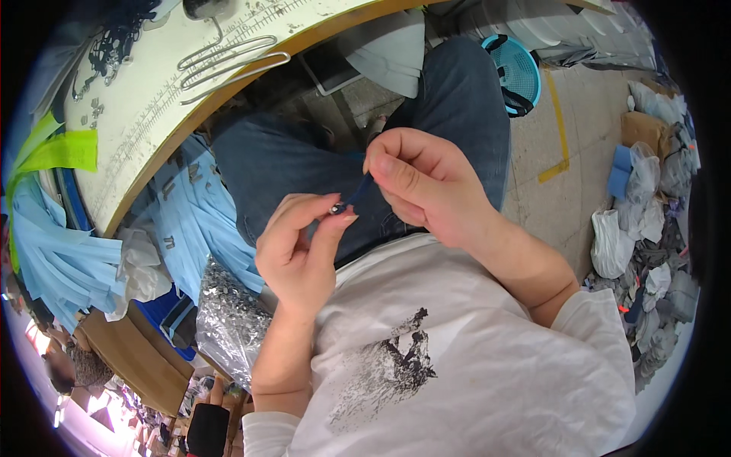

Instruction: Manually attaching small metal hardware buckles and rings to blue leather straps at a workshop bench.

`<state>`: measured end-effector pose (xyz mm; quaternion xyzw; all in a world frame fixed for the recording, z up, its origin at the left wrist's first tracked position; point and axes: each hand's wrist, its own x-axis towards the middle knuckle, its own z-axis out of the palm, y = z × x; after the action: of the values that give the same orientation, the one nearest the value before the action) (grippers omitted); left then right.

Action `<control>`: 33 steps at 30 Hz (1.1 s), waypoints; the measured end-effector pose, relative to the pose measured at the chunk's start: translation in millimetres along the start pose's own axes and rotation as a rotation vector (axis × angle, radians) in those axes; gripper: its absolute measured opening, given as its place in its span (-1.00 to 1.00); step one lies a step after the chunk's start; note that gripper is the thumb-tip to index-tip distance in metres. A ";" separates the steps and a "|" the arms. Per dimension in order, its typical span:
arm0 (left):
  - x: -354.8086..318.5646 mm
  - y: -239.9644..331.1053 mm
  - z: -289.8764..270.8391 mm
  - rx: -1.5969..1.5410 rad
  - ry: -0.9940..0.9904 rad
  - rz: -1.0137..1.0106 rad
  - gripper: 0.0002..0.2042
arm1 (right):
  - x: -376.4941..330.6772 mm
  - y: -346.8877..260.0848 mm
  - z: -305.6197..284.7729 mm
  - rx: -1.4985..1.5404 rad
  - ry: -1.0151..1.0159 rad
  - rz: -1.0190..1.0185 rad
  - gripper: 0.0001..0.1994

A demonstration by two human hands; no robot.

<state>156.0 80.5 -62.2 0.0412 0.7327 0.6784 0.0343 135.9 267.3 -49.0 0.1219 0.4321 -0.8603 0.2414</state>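
Observation:
Above my lap, a short dark blue cord [359,191] runs between my two hands. My left hand [298,251] pinches a small shiny metal fitting [336,208] at the cord's lower end, between thumb and forefinger. Higher and to the right, my right hand [430,186] is closed on the cord's other end, thumb pressed against the bent fingers. The fingers partly cover the fitting, so its exact kind does not show.
A white table [129,164] with ruler marks curves along the upper left, bearing a bent wire rack [228,70]. Light blue strips [65,247] hang at left, near a clear bag of small metal parts [228,324]. A turquoise basket [519,72] and heaped scraps [655,305] lie right.

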 end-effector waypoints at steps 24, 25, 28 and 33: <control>7.2 3.4 2.5 0.075 0.030 0.174 -0.71 | 2.5 -12.8 25.6 -0.138 0.050 -0.062 -0.80; 9.9 5.9 2.8 0.073 0.034 0.176 -0.71 | 2.6 -11.4 25.4 -0.148 0.069 -0.058 -0.80; 17.5 16.0 2.5 0.331 0.076 0.299 -0.76 | 3.2 -10.2 25.7 -0.160 0.100 -0.061 -0.80; 18.8 9.9 -3.7 0.236 0.053 0.398 -0.75 | 5.3 -10.2 23.6 -0.173 0.118 -0.072 -0.80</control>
<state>137.1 79.5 -51.9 0.1706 0.7852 0.5822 -0.1245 126.0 251.9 -30.1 0.1353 0.5223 -0.8192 0.1943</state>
